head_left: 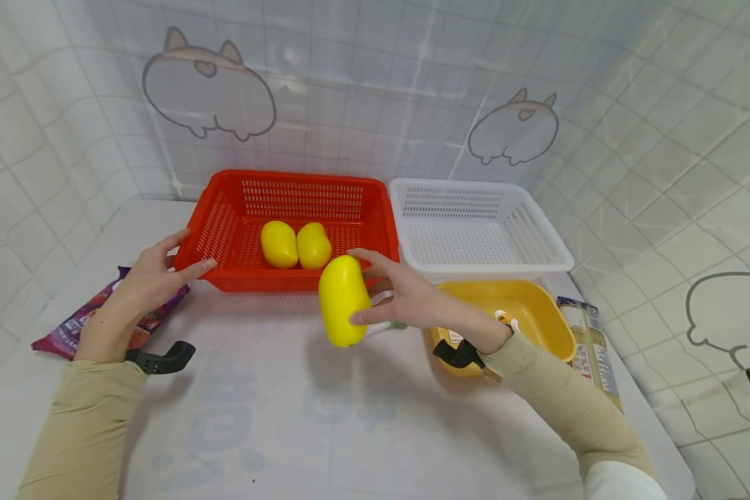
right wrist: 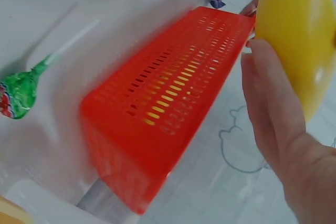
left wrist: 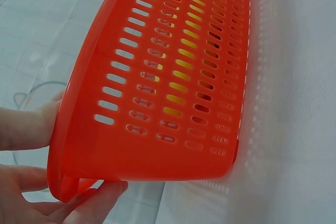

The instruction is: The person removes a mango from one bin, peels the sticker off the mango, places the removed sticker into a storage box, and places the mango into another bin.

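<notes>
My right hand [head_left: 409, 295] holds a yellow mango [head_left: 344, 301] in front of the red basket [head_left: 269, 281], above the table. Two more yellow mangoes [head_left: 279, 244] lie side by side inside that basket. At the basket's left front corner, my left hand [head_left: 153, 278] grips the rim, fingers on the outside. From the left wrist, the red basket [left wrist: 157, 156] shows its slotted wall with yellow behind the slots. A lollipop in a green wrapper [right wrist: 21, 93] lies on the table near the basket; in the head view the right hand and mango partly cover it.
A white basket [head_left: 487, 267] stands right of the red one. In front of it is a yellow tub [head_left: 537, 326], partly behind my right forearm. A printed packet [head_left: 594, 347] lies at the right edge, and a purple bag [head_left: 69, 333] lies beneath my left wrist.
</notes>
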`<state>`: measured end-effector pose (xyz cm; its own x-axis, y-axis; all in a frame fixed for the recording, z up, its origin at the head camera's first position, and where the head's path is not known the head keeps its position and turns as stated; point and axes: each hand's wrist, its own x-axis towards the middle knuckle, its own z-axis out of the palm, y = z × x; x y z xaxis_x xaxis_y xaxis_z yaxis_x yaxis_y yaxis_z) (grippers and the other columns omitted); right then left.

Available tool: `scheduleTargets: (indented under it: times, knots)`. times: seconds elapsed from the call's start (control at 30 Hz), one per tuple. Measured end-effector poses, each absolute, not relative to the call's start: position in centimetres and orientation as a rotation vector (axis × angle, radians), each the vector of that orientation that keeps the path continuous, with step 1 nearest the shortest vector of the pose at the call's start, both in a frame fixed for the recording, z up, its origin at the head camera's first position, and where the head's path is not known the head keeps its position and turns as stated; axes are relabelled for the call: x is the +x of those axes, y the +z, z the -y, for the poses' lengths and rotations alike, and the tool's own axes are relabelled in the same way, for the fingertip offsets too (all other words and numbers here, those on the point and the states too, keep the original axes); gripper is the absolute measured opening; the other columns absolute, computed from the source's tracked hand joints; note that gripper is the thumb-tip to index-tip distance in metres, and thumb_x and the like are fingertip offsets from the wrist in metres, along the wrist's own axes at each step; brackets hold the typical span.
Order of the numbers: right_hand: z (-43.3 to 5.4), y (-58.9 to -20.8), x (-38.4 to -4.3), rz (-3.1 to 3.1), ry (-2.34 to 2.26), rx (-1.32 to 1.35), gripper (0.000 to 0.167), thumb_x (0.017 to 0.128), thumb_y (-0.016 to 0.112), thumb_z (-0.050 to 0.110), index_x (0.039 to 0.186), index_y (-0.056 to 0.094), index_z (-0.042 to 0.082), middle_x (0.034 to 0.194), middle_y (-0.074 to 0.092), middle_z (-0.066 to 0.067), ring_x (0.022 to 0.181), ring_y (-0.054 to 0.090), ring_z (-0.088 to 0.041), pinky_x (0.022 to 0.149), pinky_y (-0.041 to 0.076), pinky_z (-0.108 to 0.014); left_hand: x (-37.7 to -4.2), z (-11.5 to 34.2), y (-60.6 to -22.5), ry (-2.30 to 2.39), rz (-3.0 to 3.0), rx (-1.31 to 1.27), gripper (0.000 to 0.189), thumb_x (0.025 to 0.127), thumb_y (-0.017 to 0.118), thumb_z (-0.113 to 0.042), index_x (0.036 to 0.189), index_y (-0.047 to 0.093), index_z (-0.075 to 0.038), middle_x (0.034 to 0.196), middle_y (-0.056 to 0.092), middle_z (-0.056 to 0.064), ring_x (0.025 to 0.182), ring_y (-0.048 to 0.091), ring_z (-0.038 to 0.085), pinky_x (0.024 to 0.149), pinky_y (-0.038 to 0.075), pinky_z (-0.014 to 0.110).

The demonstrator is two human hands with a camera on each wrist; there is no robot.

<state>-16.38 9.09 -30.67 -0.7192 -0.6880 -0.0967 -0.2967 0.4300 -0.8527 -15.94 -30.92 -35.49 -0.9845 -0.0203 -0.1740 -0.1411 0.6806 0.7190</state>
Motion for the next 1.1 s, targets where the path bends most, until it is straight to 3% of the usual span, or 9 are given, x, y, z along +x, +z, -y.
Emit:
scheduleTargets:
  times: [0.3,0.8,1.1]
  knots:
    - [-8.2,-29.6,-17.1,-2.350,-1.176,-0.827,0.092,0.081,0.085,0.021,0.155,0.032,0.026,0.131,0.058,-0.004,0.110,0.063,-0.019,0.093,0.057,-0.036,-15.9,30.9,-35.5,1.187,-2.745,-0.132,0.095,0.098,0.053,-0.054,0.160,-0.006,-0.012,0.150,0.029,0.037,0.130,0.035,0.053,0.100,0.043,0.067]
    - [-7.5,-28.6,-18.6,-2.489,-1.120,-0.814,0.092,0.082,0.084,0.024,0.156,0.031,0.028,0.136,0.056,-0.004,0.113,0.061,-0.019,0.090,0.058,-0.031,-15.7,30.9,-35.3,1.192,-2.742,-0.117,0.096,0.098,0.053,-0.055,0.160,-0.006,-0.012,0.151,0.028,0.037,0.131,0.035,0.054,0.100,0.042,0.068]
    - [-7.2,-28.1,-21.0,-2.569,-1.054,-0.857,0.091,0.082,0.084,0.024,0.156,0.031,0.021,0.132,0.058,-0.009,0.106,0.063,-0.023,0.081,0.060,-0.030,-15.7,30.9,-35.3,1.189,-2.744,-0.107,0.097,0.097,0.053,-0.057,0.160,-0.006,-0.012,0.152,0.027,0.037,0.131,0.034,0.055,0.099,0.042,0.068]
